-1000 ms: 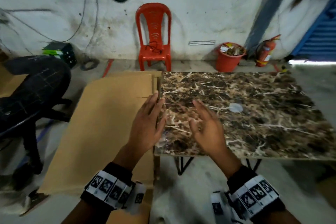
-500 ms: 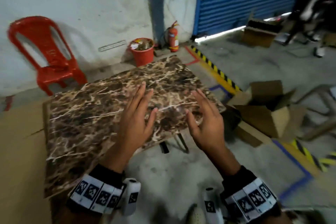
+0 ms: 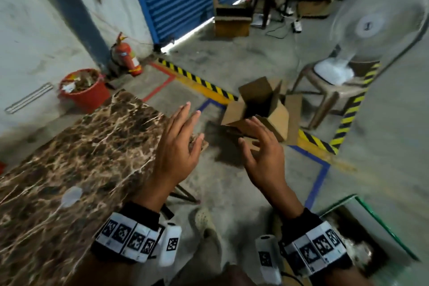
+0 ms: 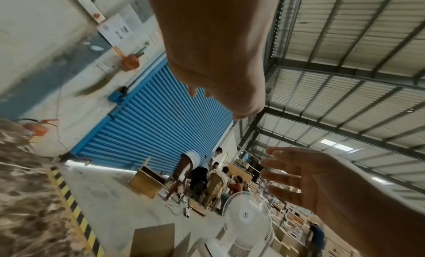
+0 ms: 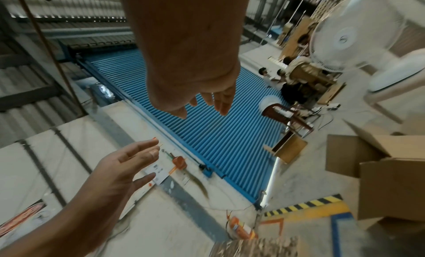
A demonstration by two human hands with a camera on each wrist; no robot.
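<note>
We hold left hand (image 3: 178, 151) & right hand (image 3: 262, 153) spread wide, empty, palms facing, prob. to flank the open-topped brown cardboard box (image 3: 277, 121) on the floor (image 3: 232, 183) at 1 o'clock, past the brown marble-patterned tabletop (image 3: 92, 146) at 9 o'clock.

Both hands — left (image 3: 177, 153), right (image 3: 264, 155) — raised, fingers spread, empty.

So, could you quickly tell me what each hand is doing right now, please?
Left hand: open, fingers spread, holding nothing, in the air by the table corner.
Right hand: open, fingers spread, holding nothing, in the air.
</note>
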